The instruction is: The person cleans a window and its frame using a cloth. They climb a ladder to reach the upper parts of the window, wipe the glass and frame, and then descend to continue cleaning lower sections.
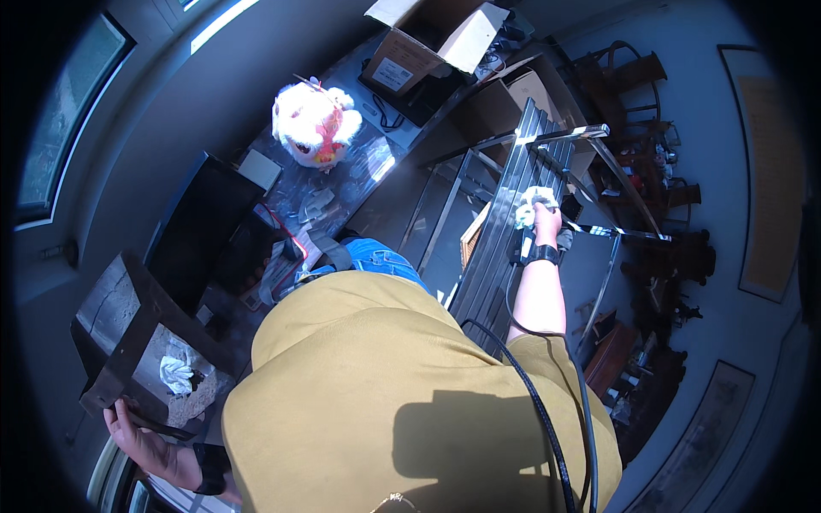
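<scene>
At the lower left, my left hand (145, 445) is closed on the near edge of a dark open container (128, 359), which has a broad band across it and a dusty grey inside. A crumpled white tissue (177, 374) lies in it. Out to the right, my right hand (547, 222) grips a crumpled white cloth (532, 203), perhaps paper. The cloth touches the dark slats of a metal-framed bench or rack (496, 256). Both wrists wear black bands, and cables run along my right arm.
A white fluffy toy (316, 124) sits on a cluttered desk (295, 192) beside a dark monitor (198, 231). Farther back stands an open cardboard box (402, 61). Shiny metal legs (633, 184) stick out from the rack. Dark wooden furniture (680, 256) lines the right side.
</scene>
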The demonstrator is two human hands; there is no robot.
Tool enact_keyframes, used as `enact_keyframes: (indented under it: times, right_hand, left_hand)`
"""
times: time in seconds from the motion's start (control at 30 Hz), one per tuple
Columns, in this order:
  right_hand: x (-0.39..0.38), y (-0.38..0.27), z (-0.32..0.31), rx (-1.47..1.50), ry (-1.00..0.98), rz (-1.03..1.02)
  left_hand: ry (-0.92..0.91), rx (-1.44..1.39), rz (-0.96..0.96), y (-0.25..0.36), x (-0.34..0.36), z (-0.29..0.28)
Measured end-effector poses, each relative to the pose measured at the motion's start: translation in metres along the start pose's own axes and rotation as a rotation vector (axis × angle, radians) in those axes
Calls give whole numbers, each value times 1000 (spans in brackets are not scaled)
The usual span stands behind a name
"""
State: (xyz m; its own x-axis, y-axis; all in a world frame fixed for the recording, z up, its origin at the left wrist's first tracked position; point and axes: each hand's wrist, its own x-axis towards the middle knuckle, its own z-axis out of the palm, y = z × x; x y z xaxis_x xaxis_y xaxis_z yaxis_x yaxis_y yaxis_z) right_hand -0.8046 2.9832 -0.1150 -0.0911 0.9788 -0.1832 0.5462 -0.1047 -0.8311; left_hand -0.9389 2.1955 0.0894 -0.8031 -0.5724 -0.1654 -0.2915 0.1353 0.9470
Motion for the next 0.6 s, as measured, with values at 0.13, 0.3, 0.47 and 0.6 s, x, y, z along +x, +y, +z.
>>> enact_keyframes:
  times: [0.13, 0.3, 0.47, 0.6]
  right_hand:
    - [0, -86, 31, -269, 87, -553]
    - [50, -176, 114, -744, 33, -1112]
    - [106, -148, 182, -1382, -280, -1195]
    - [89, -52, 206, -1771, -604, -1250]
  left_hand:
    - [122, 17, 179, 8, -30, 13]
    - [152, 124, 48, 35, -39, 32]
    - [209, 126, 61, 46, -62, 50]
    - [276, 116, 71, 55, -79, 63]
